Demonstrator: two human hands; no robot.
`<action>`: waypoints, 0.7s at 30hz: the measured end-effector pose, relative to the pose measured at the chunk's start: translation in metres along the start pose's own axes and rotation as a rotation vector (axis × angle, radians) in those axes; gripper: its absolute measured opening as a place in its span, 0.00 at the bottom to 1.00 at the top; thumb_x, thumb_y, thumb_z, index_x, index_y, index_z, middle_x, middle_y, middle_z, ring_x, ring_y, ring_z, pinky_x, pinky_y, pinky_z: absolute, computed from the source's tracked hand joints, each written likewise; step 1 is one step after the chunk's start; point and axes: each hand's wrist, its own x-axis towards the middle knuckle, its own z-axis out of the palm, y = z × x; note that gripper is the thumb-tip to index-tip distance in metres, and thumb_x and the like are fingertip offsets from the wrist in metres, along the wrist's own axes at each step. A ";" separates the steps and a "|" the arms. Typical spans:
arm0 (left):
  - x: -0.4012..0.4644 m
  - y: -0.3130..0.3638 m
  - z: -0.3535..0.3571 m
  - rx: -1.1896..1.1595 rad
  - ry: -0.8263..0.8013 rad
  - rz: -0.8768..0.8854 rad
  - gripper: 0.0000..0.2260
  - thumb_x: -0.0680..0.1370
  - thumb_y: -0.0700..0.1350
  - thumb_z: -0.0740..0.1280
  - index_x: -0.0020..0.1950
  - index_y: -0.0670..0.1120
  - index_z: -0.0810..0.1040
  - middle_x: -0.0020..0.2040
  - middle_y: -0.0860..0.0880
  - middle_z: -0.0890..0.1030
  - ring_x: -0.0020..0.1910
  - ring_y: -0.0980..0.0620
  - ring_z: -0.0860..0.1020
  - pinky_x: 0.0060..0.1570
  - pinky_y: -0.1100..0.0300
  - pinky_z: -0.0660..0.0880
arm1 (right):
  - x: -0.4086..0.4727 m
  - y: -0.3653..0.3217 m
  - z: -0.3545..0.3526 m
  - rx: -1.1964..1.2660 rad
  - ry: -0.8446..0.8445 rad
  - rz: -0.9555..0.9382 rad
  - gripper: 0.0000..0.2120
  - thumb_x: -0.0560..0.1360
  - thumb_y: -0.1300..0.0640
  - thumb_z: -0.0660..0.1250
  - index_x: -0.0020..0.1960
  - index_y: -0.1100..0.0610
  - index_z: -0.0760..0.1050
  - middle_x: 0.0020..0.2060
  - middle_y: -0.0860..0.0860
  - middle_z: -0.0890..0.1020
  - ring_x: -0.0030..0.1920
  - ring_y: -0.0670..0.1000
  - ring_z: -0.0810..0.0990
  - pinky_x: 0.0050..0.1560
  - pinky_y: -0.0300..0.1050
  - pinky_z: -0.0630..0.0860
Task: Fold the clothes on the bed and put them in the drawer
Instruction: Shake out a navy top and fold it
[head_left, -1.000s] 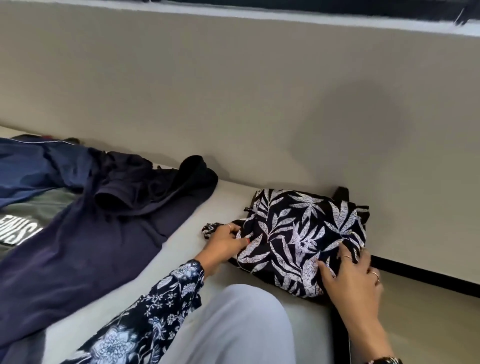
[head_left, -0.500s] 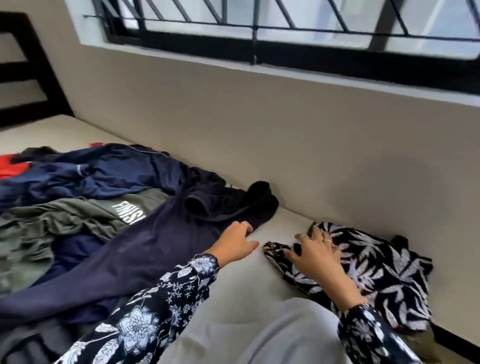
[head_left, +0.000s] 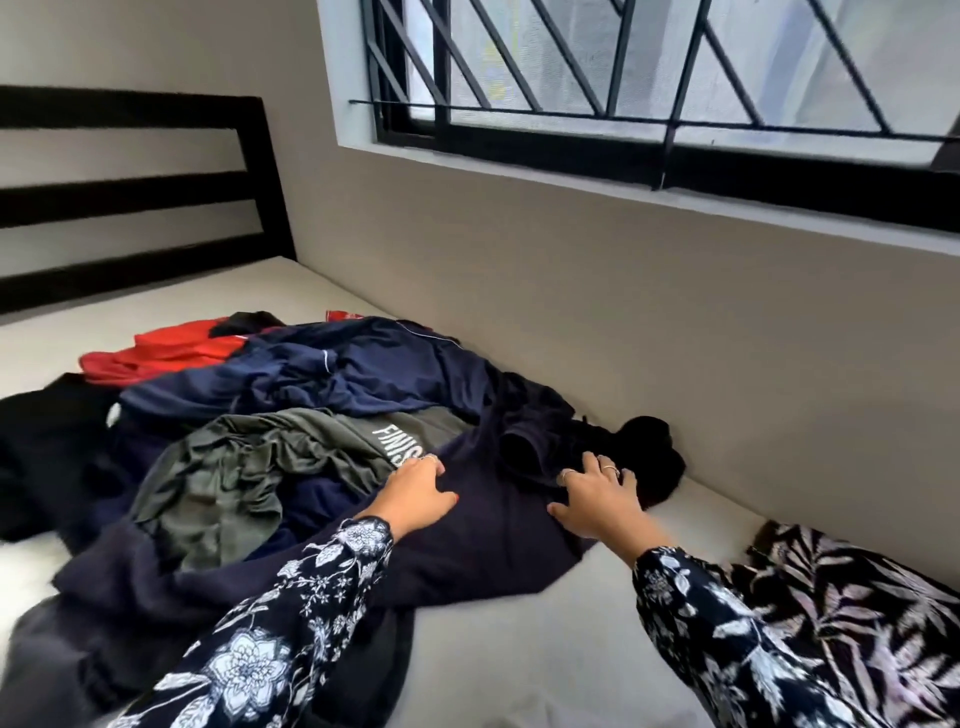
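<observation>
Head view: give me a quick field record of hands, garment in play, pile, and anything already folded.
left hand: open, resting on dark navy garment
right hand: open, fingers spread on same garment
dark navy garment: unfolded, spread across mattress
pile: olive shirt, blue jacket, red garment
folded: leaf-print garment, by right sleeve
drawer: not in view

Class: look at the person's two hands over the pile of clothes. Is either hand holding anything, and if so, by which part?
Neither grips yet. The left hand and right hand rest, fingers spread, on the dark navy garment, near its bunched upper end.
</observation>
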 end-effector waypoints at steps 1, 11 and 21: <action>0.003 -0.002 -0.002 -0.002 0.010 -0.001 0.21 0.76 0.49 0.68 0.66 0.42 0.71 0.65 0.43 0.72 0.66 0.45 0.70 0.65 0.58 0.65 | 0.006 -0.004 0.002 0.006 -0.015 -0.014 0.25 0.78 0.43 0.61 0.73 0.49 0.65 0.75 0.57 0.57 0.76 0.59 0.51 0.73 0.60 0.51; 0.050 0.020 0.022 -0.001 -0.021 0.116 0.27 0.76 0.47 0.67 0.73 0.46 0.62 0.69 0.45 0.67 0.69 0.46 0.68 0.68 0.51 0.65 | 0.078 -0.016 0.033 0.087 -0.006 0.030 0.25 0.81 0.43 0.56 0.76 0.47 0.59 0.77 0.58 0.53 0.77 0.60 0.49 0.74 0.61 0.50; 0.109 0.048 0.070 0.092 -0.035 0.220 0.37 0.77 0.48 0.68 0.77 0.60 0.48 0.73 0.49 0.58 0.64 0.44 0.72 0.60 0.48 0.73 | 0.101 0.000 0.099 0.216 0.003 -0.122 0.25 0.81 0.42 0.52 0.77 0.48 0.57 0.78 0.48 0.54 0.78 0.51 0.41 0.75 0.54 0.39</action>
